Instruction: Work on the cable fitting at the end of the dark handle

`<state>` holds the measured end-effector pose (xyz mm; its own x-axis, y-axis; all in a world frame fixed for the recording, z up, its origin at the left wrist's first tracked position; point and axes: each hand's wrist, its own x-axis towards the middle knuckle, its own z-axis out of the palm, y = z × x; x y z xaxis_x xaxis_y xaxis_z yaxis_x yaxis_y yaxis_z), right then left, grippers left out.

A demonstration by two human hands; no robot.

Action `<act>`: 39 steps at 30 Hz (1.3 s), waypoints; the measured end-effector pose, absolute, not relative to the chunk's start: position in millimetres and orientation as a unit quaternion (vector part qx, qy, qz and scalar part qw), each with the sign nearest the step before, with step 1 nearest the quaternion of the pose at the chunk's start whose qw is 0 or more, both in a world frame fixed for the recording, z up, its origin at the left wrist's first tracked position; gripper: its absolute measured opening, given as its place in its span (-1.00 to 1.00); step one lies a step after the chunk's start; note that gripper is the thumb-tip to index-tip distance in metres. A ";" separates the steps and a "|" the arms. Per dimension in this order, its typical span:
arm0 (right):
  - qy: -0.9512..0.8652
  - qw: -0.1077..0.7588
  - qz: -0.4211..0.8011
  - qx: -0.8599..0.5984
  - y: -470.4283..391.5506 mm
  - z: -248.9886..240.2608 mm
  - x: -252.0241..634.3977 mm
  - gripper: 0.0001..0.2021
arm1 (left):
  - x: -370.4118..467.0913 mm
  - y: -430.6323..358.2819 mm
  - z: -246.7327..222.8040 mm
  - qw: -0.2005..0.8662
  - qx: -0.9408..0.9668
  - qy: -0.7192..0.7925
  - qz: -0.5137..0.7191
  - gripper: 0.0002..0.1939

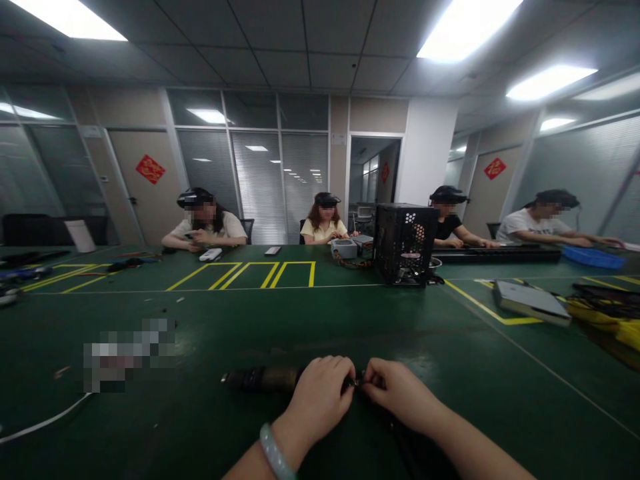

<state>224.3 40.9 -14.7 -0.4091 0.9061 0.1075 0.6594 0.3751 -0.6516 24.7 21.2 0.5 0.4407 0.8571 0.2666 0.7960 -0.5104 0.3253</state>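
A dark, cylindrical tool like an electric screwdriver [273, 379] lies across the green table in front of me, its metal tip pointing left. My left hand [323, 393] is closed around its right end, hiding that part. Close beside it, my right hand [395, 390] pinches a small dark piece [361, 382] at the same end, possibly a cord plug; the fingers cover most of it. Below my right wrist runs what seems to be a dark cord, too dim to make out clearly.
A white cable [47, 421] leads to a pixelated object on the left. Across the green table [225, 323] stands a black computer case [404, 245] beside a power supply [344, 249]. At right lie a silver box [530, 302] and blue tray [593, 257]. Several people sit opposite.
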 end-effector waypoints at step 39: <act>-0.795 0.227 0.275 -0.491 43.3 -15.9 223.1 -0.96 | 26.4 21.1 3.1 0.077 0.842 0.497 0.197 -0.89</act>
<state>223.1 43.3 -15.9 -0.4139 0.9057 0.0914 0.6558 0.3663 -0.6601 26.4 21.1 3.1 0.4288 0.8662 0.2564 0.8058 -0.4951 0.3250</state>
